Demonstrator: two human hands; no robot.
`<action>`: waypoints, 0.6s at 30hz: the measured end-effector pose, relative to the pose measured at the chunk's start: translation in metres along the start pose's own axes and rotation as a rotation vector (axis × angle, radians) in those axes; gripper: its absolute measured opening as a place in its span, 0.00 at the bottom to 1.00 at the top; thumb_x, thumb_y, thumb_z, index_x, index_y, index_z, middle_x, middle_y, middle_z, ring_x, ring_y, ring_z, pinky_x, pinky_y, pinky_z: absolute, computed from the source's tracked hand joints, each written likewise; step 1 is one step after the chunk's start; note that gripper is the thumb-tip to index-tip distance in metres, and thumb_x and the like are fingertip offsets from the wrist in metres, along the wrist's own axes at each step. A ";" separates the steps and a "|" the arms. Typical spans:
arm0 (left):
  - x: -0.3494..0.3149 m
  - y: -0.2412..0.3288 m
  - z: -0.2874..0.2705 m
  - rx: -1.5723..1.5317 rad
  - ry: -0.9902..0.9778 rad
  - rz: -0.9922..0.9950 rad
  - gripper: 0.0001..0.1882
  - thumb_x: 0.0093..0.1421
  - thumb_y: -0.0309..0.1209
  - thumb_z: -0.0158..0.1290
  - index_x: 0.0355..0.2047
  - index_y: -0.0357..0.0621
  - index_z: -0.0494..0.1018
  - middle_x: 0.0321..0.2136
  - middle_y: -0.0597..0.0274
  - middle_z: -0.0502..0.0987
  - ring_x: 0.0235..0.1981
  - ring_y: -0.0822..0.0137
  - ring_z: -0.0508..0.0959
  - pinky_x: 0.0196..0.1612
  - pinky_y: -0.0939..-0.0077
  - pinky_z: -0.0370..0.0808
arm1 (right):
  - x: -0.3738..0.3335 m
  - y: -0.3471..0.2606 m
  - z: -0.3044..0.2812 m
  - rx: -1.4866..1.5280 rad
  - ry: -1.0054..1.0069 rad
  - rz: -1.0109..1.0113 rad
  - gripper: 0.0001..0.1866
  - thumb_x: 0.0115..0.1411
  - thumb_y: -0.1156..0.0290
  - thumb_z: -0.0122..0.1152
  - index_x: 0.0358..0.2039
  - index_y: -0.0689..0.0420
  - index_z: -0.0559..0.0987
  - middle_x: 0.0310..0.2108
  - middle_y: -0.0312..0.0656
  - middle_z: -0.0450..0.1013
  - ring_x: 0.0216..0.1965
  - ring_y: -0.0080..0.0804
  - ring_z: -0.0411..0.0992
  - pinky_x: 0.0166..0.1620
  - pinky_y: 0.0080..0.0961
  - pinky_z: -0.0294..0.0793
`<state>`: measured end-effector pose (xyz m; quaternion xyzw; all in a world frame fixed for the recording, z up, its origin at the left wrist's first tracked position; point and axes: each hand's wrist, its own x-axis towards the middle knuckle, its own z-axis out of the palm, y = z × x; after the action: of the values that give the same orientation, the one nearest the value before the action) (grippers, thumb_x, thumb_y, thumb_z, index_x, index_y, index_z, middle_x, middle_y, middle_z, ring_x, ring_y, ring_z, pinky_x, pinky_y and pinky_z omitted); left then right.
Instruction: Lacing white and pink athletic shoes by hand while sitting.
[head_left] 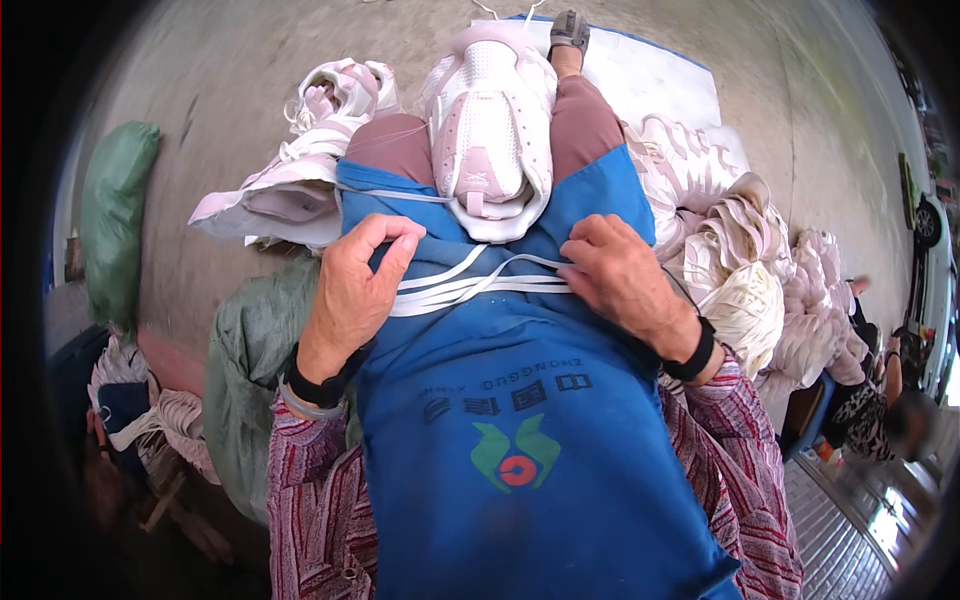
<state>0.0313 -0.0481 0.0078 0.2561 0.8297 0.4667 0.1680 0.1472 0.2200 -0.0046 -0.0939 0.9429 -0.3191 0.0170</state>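
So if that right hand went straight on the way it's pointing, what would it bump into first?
Beyond the laces at its fingertips, the right hand would probably meet the shoe first, up and to the left, though its height above the apron is hard to judge.

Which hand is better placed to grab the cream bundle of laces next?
Probably the right hand: the cream bundle lies on that side, near its wristband, whereas the left hand is farther away.
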 end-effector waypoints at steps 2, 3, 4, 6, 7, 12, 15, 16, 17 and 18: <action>-0.009 -0.001 -0.002 0.032 0.073 -0.002 0.06 0.60 0.26 0.51 0.35 0.35 0.74 0.30 0.55 0.78 0.32 0.65 0.78 0.38 0.75 0.72 | 0.000 -0.006 0.012 -0.323 -0.113 0.017 0.09 0.47 0.74 0.65 0.30 0.59 0.76 0.36 0.40 0.68 0.40 0.38 0.66 0.44 0.32 0.67; -0.015 -0.002 -0.003 0.019 0.104 -0.046 0.06 0.60 0.26 0.52 0.35 0.36 0.74 0.30 0.56 0.78 0.32 0.66 0.78 0.38 0.75 0.72 | -0.001 -0.003 0.017 -0.369 -0.159 0.003 0.10 0.47 0.72 0.64 0.30 0.59 0.75 0.36 0.40 0.67 0.40 0.37 0.64 0.45 0.31 0.65; -0.022 -0.005 -0.004 0.020 0.109 -0.052 0.06 0.60 0.26 0.52 0.35 0.36 0.74 0.30 0.56 0.78 0.32 0.66 0.78 0.38 0.75 0.72 | -0.001 -0.002 0.017 -0.367 -0.162 -0.004 0.10 0.47 0.72 0.64 0.30 0.59 0.75 0.36 0.40 0.67 0.40 0.37 0.64 0.45 0.31 0.65; -0.032 -0.010 -0.005 -0.081 0.141 -0.180 0.06 0.60 0.25 0.52 0.36 0.37 0.74 0.30 0.56 0.79 0.32 0.66 0.77 0.37 0.75 0.72 | -0.001 0.000 0.015 -0.408 -0.204 -0.078 0.08 0.48 0.73 0.62 0.29 0.58 0.75 0.35 0.39 0.67 0.39 0.36 0.64 0.45 0.30 0.65; -0.035 -0.011 -0.005 -0.083 0.148 -0.181 0.06 0.60 0.25 0.52 0.36 0.37 0.74 0.30 0.56 0.79 0.32 0.66 0.77 0.37 0.75 0.72 | 0.000 0.002 0.014 -0.411 -0.206 -0.084 0.08 0.48 0.73 0.62 0.29 0.58 0.75 0.35 0.39 0.67 0.39 0.36 0.64 0.45 0.30 0.65; -0.039 -0.010 -0.002 -0.009 0.156 -0.059 0.07 0.58 0.25 0.53 0.36 0.36 0.74 0.32 0.55 0.79 0.35 0.64 0.79 0.40 0.75 0.73 | 0.002 0.004 -0.001 -0.008 0.104 -0.035 0.03 0.51 0.79 0.54 0.28 0.59 0.73 0.27 0.45 0.68 0.29 0.40 0.70 0.32 0.36 0.68; -0.023 0.012 0.011 -0.081 0.029 0.097 0.16 0.57 0.26 0.54 0.46 0.37 0.71 0.40 0.51 0.78 0.42 0.60 0.79 0.47 0.72 0.73 | 0.016 -0.025 -0.040 0.200 0.180 0.197 0.02 0.57 0.79 0.54 0.32 0.61 0.73 0.16 0.43 0.67 0.16 0.30 0.67 0.20 0.25 0.65; -0.014 0.022 0.017 -0.044 -0.003 0.237 0.20 0.57 0.27 0.54 0.51 0.38 0.69 0.43 0.49 0.76 0.44 0.57 0.78 0.47 0.71 0.73 | 0.022 -0.037 -0.053 0.200 0.215 0.219 0.02 0.57 0.79 0.54 0.32 0.60 0.74 0.15 0.40 0.66 0.14 0.24 0.64 0.19 0.23 0.63; -0.007 0.032 0.029 -0.092 0.011 0.294 0.18 0.57 0.28 0.54 0.47 0.37 0.70 0.39 0.51 0.77 0.40 0.57 0.78 0.44 0.72 0.74 | 0.029 -0.051 -0.066 0.179 0.273 0.145 0.02 0.57 0.80 0.54 0.31 0.60 0.75 0.15 0.38 0.65 0.15 0.20 0.63 0.19 0.20 0.61; 0.001 0.038 0.038 -0.143 0.019 0.358 0.15 0.57 0.28 0.54 0.44 0.37 0.72 0.35 0.52 0.78 0.36 0.57 0.79 0.41 0.72 0.74 | 0.035 -0.061 -0.076 0.153 0.338 0.076 0.03 0.56 0.81 0.54 0.30 0.60 0.75 0.15 0.36 0.65 0.15 0.16 0.61 0.18 0.18 0.60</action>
<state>0.0604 -0.0050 0.0215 0.3824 0.7371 0.5495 0.0923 0.1160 0.2116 0.0940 -0.0019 0.9081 -0.4003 -0.1225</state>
